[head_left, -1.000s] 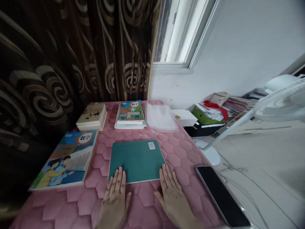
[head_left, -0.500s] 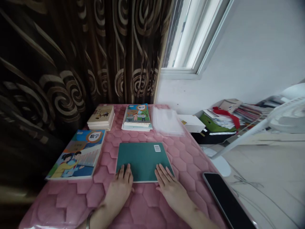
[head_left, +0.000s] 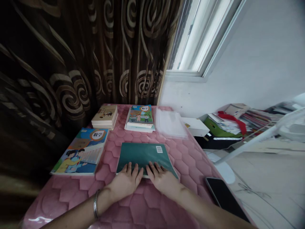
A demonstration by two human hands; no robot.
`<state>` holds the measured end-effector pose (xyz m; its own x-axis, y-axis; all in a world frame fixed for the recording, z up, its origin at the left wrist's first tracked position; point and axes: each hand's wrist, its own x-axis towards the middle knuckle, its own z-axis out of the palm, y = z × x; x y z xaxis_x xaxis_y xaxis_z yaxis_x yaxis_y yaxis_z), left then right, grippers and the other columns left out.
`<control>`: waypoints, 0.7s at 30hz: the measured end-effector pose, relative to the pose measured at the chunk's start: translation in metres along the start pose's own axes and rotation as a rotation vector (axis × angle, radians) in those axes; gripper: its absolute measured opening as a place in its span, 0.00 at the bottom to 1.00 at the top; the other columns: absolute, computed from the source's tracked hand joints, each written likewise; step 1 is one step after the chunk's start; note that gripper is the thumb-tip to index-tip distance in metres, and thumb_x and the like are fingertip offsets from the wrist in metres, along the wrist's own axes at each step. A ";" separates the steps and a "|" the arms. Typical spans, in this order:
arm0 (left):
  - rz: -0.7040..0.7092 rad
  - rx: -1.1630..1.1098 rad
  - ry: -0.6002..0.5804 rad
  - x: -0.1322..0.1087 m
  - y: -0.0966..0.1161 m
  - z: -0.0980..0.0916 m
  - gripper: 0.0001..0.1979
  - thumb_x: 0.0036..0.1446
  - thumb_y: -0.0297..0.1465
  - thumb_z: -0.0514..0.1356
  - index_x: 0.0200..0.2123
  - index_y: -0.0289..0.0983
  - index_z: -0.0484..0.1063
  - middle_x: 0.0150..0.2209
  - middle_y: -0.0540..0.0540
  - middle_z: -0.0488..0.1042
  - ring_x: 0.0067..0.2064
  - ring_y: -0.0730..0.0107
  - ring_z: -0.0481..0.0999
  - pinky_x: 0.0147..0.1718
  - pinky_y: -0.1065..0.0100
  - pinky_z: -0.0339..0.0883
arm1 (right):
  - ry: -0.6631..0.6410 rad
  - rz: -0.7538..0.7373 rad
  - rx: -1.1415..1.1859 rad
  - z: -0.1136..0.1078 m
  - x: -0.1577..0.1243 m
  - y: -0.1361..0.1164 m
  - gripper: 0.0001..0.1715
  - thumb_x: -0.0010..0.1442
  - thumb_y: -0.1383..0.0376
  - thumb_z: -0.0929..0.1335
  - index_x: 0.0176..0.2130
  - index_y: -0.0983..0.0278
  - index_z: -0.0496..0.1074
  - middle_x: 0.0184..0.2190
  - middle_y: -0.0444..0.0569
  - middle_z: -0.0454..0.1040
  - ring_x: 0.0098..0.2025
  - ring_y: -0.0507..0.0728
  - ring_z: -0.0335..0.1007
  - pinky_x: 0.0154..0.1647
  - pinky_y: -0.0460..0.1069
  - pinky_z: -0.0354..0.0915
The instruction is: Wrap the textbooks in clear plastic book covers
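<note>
A dark green book (head_left: 144, 154) with a white barcode label near its far right corner lies flat on the pink table cover. Resting on its near edge is my left hand (head_left: 128, 178), fingers spread, a silver bracelet on the wrist. My right hand (head_left: 162, 179) lies beside it on the same edge, its fingers stretched out over the cover. Both thumbs sit close to the near edge, partly hidden. Left of the green book is a large blue textbook (head_left: 82, 152) with cartoon children on its front.
At the back stand a pile of tan books (head_left: 105, 117), a stack of colourful textbooks (head_left: 140, 117) and clear plastic sleeves (head_left: 170, 123). A black phone (head_left: 225, 197) lies at the right edge. Beyond are a white box (head_left: 195, 126) and a white fan (head_left: 257, 136).
My hands have moved inward along the near edge, closer to each other. The whole view has shifted slightly, with the scene sliding right. The green book stays flat.
</note>
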<state>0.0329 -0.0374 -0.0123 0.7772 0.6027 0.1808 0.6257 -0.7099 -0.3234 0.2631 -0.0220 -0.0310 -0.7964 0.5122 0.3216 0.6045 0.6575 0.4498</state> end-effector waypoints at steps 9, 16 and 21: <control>-0.979 -0.505 0.700 -0.001 0.038 -0.030 0.27 0.64 0.31 0.51 0.64 0.34 0.48 0.61 0.30 0.55 0.64 0.50 0.58 0.55 0.46 0.64 | -0.229 0.127 0.171 -0.083 0.075 0.056 0.15 0.57 0.78 0.63 0.44 0.70 0.71 0.31 0.56 0.78 0.26 0.56 0.75 0.22 0.47 0.64; -0.871 -0.647 0.580 0.045 0.016 -0.053 0.27 0.67 0.33 0.45 0.68 0.42 0.42 0.70 0.38 0.41 0.70 0.53 0.43 0.61 0.44 0.56 | -0.055 0.664 1.063 -0.117 0.108 0.084 0.10 0.58 0.61 0.66 0.39 0.64 0.73 0.29 0.45 0.78 0.30 0.54 0.74 0.29 0.45 0.64; -0.769 -0.552 0.264 0.067 -0.003 -0.050 0.27 0.67 0.39 0.44 0.67 0.42 0.50 0.70 0.40 0.43 0.70 0.48 0.40 0.62 0.38 0.46 | 0.263 0.972 1.822 -0.060 0.082 0.050 0.19 0.52 0.56 0.70 0.41 0.64 0.76 0.37 0.49 0.80 0.42 0.61 0.75 0.42 0.54 0.69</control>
<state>0.0867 -0.0132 0.0474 0.0926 0.9186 0.3841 0.8584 -0.2691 0.4367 0.2265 0.0198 0.0679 -0.1639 0.9851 0.0517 -0.0715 0.0404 -0.9966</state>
